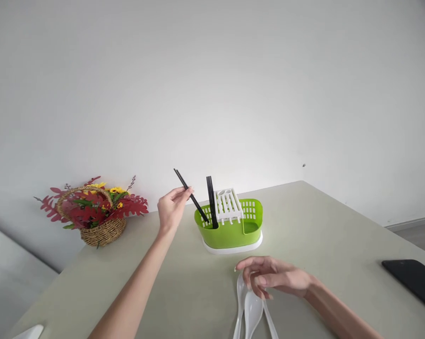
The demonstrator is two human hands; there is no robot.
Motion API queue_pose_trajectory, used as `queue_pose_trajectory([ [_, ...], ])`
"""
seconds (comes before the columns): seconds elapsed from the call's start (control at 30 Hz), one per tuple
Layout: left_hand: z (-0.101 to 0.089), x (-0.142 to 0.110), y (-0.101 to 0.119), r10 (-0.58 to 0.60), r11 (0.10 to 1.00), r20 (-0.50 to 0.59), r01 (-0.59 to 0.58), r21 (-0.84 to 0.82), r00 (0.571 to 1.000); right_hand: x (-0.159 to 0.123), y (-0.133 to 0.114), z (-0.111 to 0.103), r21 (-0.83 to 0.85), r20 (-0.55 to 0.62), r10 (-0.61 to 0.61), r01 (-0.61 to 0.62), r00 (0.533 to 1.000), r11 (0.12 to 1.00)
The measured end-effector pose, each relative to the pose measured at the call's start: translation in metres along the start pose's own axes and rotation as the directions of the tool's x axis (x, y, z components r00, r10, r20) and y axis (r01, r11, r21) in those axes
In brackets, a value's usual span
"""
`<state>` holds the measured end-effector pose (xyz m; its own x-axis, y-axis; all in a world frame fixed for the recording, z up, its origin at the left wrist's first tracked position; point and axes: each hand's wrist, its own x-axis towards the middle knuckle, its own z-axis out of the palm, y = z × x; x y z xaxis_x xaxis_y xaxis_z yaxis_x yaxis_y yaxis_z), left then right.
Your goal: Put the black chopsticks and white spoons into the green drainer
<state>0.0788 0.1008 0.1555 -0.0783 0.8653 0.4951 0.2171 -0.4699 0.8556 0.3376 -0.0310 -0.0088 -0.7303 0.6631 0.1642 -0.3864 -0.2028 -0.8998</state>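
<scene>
My left hand [173, 207] pinches a pair of black chopsticks [194, 200], tilted, with their lower ends inside the left part of the green cutlery holder [226, 238]. More black chopsticks [211, 202] stand nearly upright in that same part. A white slotted rack [228, 205] sits across the holder's middle, and a white base [233, 250] is under it. My right hand [268, 275] hovers over several white spoons [253, 310] on the table, its fingers loosely curled and apart. Part of the spoons is hidden behind the fingers, and nothing shows in its grasp.
A wicker basket [104, 233] with red and yellow artificial flowers stands at the table's left, by the wall. A black phone [413, 282] lies near the right edge. The corner of a white object [30, 332] shows at bottom left.
</scene>
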Motion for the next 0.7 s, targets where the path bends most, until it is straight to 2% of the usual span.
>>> queue_pose_trajectory([
  [0.1,0.016,0.0,-0.016,0.025,0.982,0.07,-0.038,0.185,0.997,0.0,0.001,-0.005,0.02,-0.002,-0.013,0.013,1.0,1.0],
  [0.2,0.023,-0.001,-0.024,0.038,0.95,0.101,-0.068,0.306,0.994,-0.002,-0.001,-0.009,0.066,-0.037,-0.043,0.046,0.998,0.997],
  [0.37,0.025,-0.005,-0.033,0.004,0.943,0.151,-0.054,0.329,0.989,-0.003,-0.002,-0.013,0.157,-0.063,-0.098,0.107,0.993,0.982],
  [0.63,0.024,-0.007,-0.045,0.011,0.931,0.14,-0.061,0.36,0.99,-0.002,-0.001,-0.013,0.161,-0.104,-0.116,0.132,0.988,0.978],
  [0.7,0.024,-0.006,-0.047,0.037,0.92,0.156,-0.095,0.38,0.987,-0.002,-0.001,-0.012,0.156,-0.118,-0.109,0.126,0.987,0.98],
])
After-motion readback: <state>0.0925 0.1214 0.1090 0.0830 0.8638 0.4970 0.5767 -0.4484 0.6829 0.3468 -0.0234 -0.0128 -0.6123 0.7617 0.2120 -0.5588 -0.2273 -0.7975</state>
